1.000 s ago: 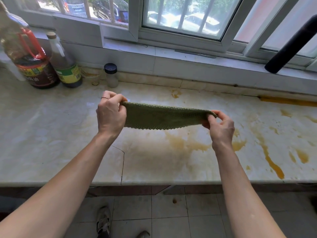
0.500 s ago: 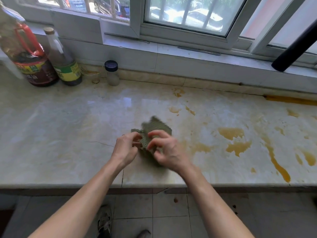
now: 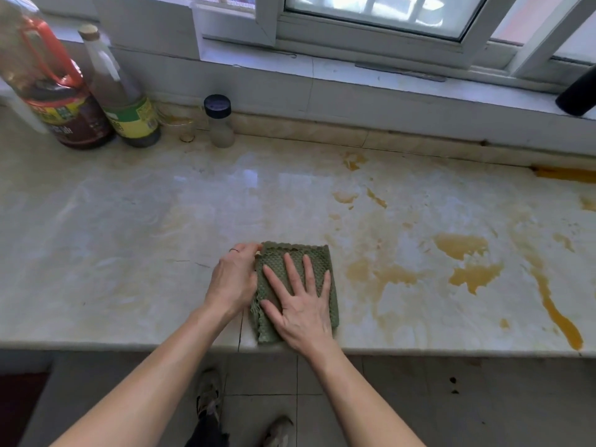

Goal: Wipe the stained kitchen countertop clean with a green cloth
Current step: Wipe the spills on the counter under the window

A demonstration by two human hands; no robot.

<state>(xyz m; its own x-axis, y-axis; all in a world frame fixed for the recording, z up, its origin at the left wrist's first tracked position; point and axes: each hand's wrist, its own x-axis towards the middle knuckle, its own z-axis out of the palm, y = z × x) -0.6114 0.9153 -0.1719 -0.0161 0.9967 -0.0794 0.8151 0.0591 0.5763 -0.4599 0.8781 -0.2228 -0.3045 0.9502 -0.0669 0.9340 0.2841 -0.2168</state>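
Under the window, the pale marble table (image 3: pixel 129 221) shows amber stains (image 3: pixel 461 246) across the right of the frame. The folded green cloth (image 3: pixel 322 259) lies lower centre, near the front edge. The right hand (image 3: pixel 300 304) presses it with straight, spread fingers, and the left hand (image 3: pixel 232 282) pinches its left edge.

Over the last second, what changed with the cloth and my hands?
The green cloth, stretched in midair between both hands, came down and lies folded on the countertop. The right hand let go and presses flat on it; the left hand pinches its far left corner. Stains and bottles unchanged.
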